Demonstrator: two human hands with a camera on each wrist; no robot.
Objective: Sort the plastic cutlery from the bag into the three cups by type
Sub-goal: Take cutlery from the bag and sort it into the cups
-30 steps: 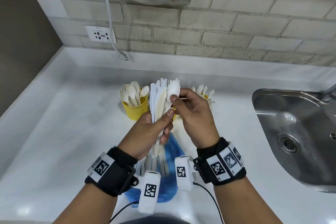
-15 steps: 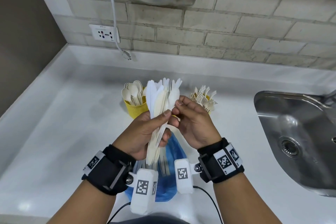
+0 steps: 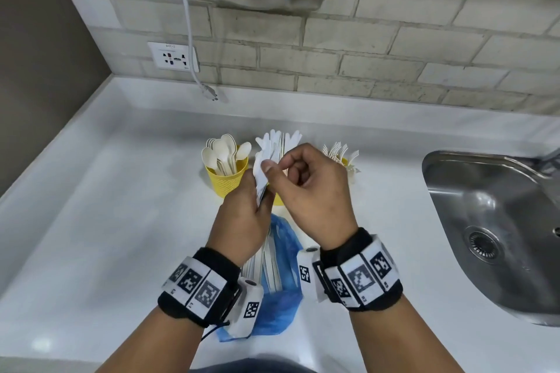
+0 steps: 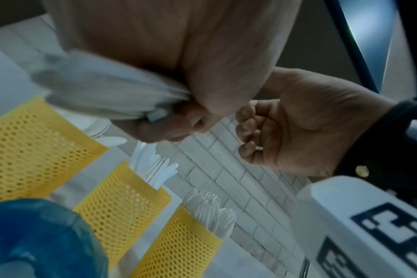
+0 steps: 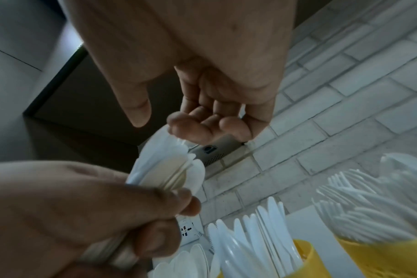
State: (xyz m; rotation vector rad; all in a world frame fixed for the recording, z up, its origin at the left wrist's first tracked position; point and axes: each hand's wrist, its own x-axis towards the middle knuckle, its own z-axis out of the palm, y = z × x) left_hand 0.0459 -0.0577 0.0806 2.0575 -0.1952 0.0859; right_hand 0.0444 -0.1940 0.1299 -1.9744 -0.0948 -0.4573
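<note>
Left hand (image 3: 242, 215) is raised above the desk (image 3: 121, 221), back of hand toward the head cam, fingers wrapped tight round a bundle of cutlery (image 3: 266, 157). The bundle's long axis runs near-upright: heads fan out up and away toward the wall, handles drop down twd the blue bag (image 3: 278, 297), which lies flat on the desk right below the hands.

Right hand (image 3: 309, 190) sits just right of the bundle, touching its top. Thumb (image 3: 268, 166) presses on the front piece; the other fingers are loosely curled into the palm w/ nothing in them.

Behind the bundle are three yellow cups. Spoon cup (image 3: 227, 174) is just left of it, the knife cup (image 4: 122, 203) is mostly hidden behind the hands, and the fork cup (image 3: 341, 157) is to the right. All stand upright, heads up.
</note>
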